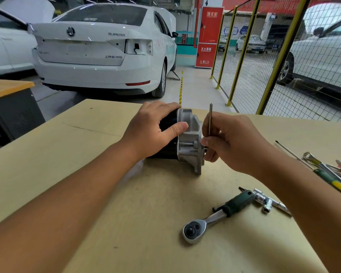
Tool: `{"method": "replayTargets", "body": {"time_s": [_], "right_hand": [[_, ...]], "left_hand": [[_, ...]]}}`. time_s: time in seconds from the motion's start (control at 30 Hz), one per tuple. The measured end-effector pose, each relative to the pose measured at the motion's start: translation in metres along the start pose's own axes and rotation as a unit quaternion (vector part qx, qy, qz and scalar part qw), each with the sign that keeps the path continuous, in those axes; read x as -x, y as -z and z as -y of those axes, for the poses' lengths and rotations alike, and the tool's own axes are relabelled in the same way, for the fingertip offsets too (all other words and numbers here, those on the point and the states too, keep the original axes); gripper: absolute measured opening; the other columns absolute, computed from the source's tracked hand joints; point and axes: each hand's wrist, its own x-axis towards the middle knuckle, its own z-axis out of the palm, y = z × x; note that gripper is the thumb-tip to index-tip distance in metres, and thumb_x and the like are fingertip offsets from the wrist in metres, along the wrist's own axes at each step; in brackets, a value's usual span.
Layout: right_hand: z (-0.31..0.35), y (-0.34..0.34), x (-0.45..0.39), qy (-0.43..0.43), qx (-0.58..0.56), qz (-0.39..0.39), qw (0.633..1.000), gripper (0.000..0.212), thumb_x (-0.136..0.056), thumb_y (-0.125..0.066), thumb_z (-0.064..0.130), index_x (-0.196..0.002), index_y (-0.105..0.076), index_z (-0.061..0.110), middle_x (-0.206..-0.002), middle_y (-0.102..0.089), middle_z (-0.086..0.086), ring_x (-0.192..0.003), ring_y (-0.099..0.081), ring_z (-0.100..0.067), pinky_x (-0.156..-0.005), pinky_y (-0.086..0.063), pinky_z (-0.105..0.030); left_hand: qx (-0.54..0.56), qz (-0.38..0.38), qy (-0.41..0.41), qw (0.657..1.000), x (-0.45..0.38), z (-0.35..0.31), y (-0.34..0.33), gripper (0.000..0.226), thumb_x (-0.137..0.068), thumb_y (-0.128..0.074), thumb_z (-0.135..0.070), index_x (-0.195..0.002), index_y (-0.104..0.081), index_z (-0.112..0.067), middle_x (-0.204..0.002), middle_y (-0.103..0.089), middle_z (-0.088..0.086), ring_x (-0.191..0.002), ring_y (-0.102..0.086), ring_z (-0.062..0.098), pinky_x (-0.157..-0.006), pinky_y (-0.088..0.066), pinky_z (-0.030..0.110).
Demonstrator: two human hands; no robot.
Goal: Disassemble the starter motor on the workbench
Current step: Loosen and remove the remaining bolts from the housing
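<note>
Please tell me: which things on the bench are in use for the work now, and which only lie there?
In use:
- starter motor, gripped by the left hand
- long bolt, pinched in the right hand

Only lying there:
- ratchet
- sockets
- thin rod
- pile of wrenches and a screwdriver

One starter motor, one long bolt, one ratchet, two hands, three cars.
</note>
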Motion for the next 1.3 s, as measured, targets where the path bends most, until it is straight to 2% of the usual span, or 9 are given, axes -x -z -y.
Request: {"method": "replayTargets", "body": {"time_s": [0.37,0.47,0.53,0.6,0.7,0.77,0.87,1.13,1.3], "right_hand": [[-0.001,-0.009,0.005,0.051,0.068,-0.078,0.993,0.013,-0.089,-0.069,-0.001,-0.091,-0.061,0.008,-0.083,-0.062,0.004,-0.066,-0.067,-0.015,-0.060,-0.058,-0.040],[0.005,-0.015,0.008,0.020,-0.053,-0.069,0.996,0.042,-0.089,-0.063,-0.009,-0.117,-0.057,0.021,-0.087,-0.059,0.006,-0.059,-0.064,-0.023,-0.054,-0.055,-0.037],[0.013,-0.016,0.010,0.006,-0.184,-0.053,0.981,0.040,-0.094,-0.060,-0.004,-0.121,-0.052,0.025,-0.087,-0.057,-0.007,-0.052,-0.062,-0.032,-0.045,-0.050,-0.033],[0.021,-0.016,0.010,0.001,-0.270,-0.069,0.960,0.008,-0.101,-0.056,0.019,-0.109,-0.054,0.021,-0.083,-0.053,-0.019,-0.048,-0.055,-0.034,-0.041,-0.045,-0.030],[0.024,-0.024,0.005,-0.045,-0.320,-0.118,0.939,0.043,-0.103,-0.040,0.047,-0.092,-0.049,0.007,-0.077,-0.048,-0.018,-0.053,-0.044,-0.015,-0.043,-0.037,-0.018],[0.025,-0.030,0.002,-0.055,-0.296,-0.149,0.942,0.051,-0.100,-0.036,0.056,-0.087,-0.048,0.009,-0.075,-0.047,-0.007,-0.059,-0.041,-0.010,-0.048,-0.035,-0.017],[0.018,-0.037,-0.002,-0.033,-0.248,-0.192,0.949,0.045,-0.101,-0.038,0.052,-0.081,-0.048,0.013,-0.068,-0.043,0.000,-0.062,-0.039,-0.014,-0.056,-0.034,-0.030],[0.010,-0.048,0.001,0.020,-0.217,-0.248,0.944,0.043,-0.100,-0.038,0.063,-0.077,-0.047,0.027,-0.066,-0.043,0.011,-0.061,-0.039,-0.015,-0.055,-0.034,-0.035],[0.004,-0.050,0.001,0.054,-0.202,-0.262,0.942,0.044,-0.103,-0.038,0.056,-0.078,-0.046,0.020,-0.066,-0.042,0.011,-0.060,-0.039,-0.018,-0.055,-0.034,-0.037]], "left_hand": [[-0.076,0.017,0.037,0.996,-0.003,-0.008,-0.001,0.062,-0.089,-0.040,-0.070,-0.137,-0.057,-0.035,-0.117,-0.062,-0.009,-0.109,-0.052,0.019,-0.083,-0.047,0.038],[-0.080,0.018,0.040,0.996,-0.004,-0.007,-0.002,0.059,-0.089,-0.038,-0.070,-0.135,-0.056,-0.038,-0.117,-0.060,-0.010,-0.110,-0.051,0.019,-0.082,-0.046,0.038],[-0.085,0.016,0.037,0.996,-0.005,-0.007,-0.003,0.057,-0.089,-0.038,-0.070,-0.133,-0.056,-0.039,-0.114,-0.060,-0.010,-0.107,-0.051,0.019,-0.080,-0.046,0.038],[-0.102,0.012,0.030,0.994,-0.006,-0.007,-0.004,0.055,-0.090,-0.036,-0.070,-0.131,-0.056,-0.039,-0.111,-0.059,-0.010,-0.104,-0.053,0.020,-0.078,-0.044,0.037],[-0.134,-0.001,0.032,0.990,-0.009,-0.008,-0.007,0.058,-0.093,-0.028,-0.074,-0.123,-0.060,-0.036,-0.106,-0.060,-0.009,-0.099,-0.056,0.023,-0.072,-0.037,0.034],[-0.146,-0.012,0.036,0.989,-0.011,-0.010,-0.008,0.062,-0.093,-0.023,-0.076,-0.118,-0.062,-0.034,-0.102,-0.061,-0.008,-0.096,-0.058,0.025,-0.069,-0.034,0.033],[-0.151,-0.019,0.033,0.988,-0.012,-0.010,-0.009,0.064,-0.093,-0.022,-0.076,-0.115,-0.064,-0.032,-0.098,-0.061,-0.007,-0.094,-0.059,0.026,-0.067,-0.034,0.033],[-0.141,-0.022,0.021,0.990,-0.012,-0.010,-0.009,0.065,-0.094,-0.022,-0.075,-0.117,-0.064,-0.031,-0.095,-0.059,-0.007,-0.090,-0.059,0.025,-0.065,-0.035,0.032],[-0.138,-0.026,0.021,0.990,-0.013,-0.010,-0.010,0.064,-0.093,-0.022,-0.075,-0.114,-0.064,-0.031,-0.090,-0.050,-0.012,-0.088,-0.058,0.024,-0.064,-0.033,0.031]]}}
